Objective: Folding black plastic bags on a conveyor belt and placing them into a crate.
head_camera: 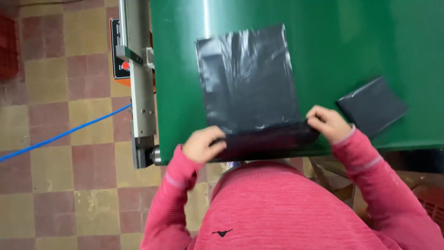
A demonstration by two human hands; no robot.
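A black plastic bag (247,78) lies flat on the green conveyor belt (351,41), its near end rolled or folded up at the belt's front edge. My left hand (203,144) grips the left end of that rolled part. My right hand (327,122) pinches the right end of it. Both sleeves are pink.
A folded black bag (372,106) lies on the belt to the right. The machine's metal side rail (140,83) with a red button runs along the belt's left edge. A blue cable (64,134) crosses the checkered tile floor on the left. A red crate (432,203) sits at lower right.
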